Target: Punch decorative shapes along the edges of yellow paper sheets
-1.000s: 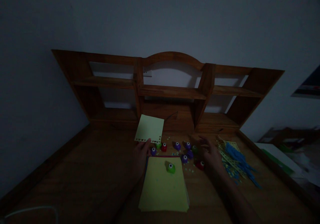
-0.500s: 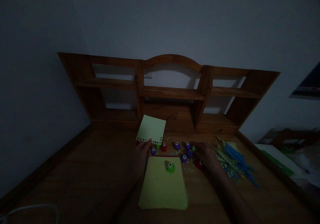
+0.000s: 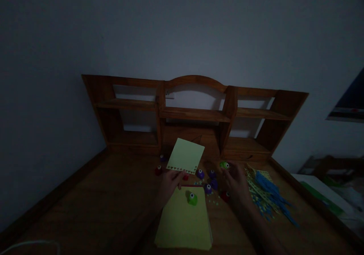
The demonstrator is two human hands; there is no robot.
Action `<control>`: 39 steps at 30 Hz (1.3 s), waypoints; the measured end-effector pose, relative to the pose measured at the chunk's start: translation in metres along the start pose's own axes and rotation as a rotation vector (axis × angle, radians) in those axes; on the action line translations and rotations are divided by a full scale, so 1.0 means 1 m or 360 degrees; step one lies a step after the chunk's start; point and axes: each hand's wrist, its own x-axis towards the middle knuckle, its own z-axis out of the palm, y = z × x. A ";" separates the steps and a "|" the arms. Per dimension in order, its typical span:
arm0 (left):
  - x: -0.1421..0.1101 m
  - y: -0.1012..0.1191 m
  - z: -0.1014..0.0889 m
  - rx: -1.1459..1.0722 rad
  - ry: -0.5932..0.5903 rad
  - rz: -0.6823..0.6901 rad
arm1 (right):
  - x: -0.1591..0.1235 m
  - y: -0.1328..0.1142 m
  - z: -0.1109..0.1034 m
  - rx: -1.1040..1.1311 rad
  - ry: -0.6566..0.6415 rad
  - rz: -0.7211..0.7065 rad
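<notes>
Dim wall [image 3: 182, 35] backs the wooden desk [image 3: 119, 198]; left grip [image 3: 169, 183] pinches paper [image 3: 186, 154], right grip [image 3: 237, 181] a green punch [image 3: 223, 164].

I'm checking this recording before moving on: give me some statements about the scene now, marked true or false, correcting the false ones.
1. The left hand holds a pale yellow, four-sided perforated paper sheet. True.
2. The right hand holds nothing. False: it holds a small green, eye-topped punch.
3. A second green, eye-topped punch rests on the yellow paper stack. True.
4. The shredded blue strips lie left of that stack. False: they lie to its right.
</notes>
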 end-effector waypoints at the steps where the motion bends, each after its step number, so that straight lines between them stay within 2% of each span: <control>1: -0.001 0.003 0.006 -0.0052 -0.0012 -0.0013 | -0.001 -0.003 0.004 0.0125 0.0025 0.0060; 6: -0.005 0.011 0.037 -0.0264 0.0071 -0.0045 | -0.007 0.003 0.016 0.0604 -0.0118 0.0438; 9: -0.006 0.007 0.045 -0.0320 0.0108 -0.0037 | -0.008 0.012 0.020 0.0678 -0.0180 0.0471; 14: -0.008 0.005 0.043 -0.0339 0.0106 0.0042 | -0.011 0.011 0.026 0.0742 -0.0288 0.0363; 22: -0.010 0.000 0.039 -0.0217 0.0168 0.0113 | -0.017 0.006 0.028 0.0740 -0.0412 0.0356; 29: -0.010 -0.001 0.038 -0.0253 0.0109 0.0123 | -0.019 0.010 0.031 0.0758 -0.0561 0.0440; 39: -0.010 0.003 0.040 -0.0322 0.0073 0.0006 | -0.022 0.005 0.034 0.0908 -0.0581 0.0539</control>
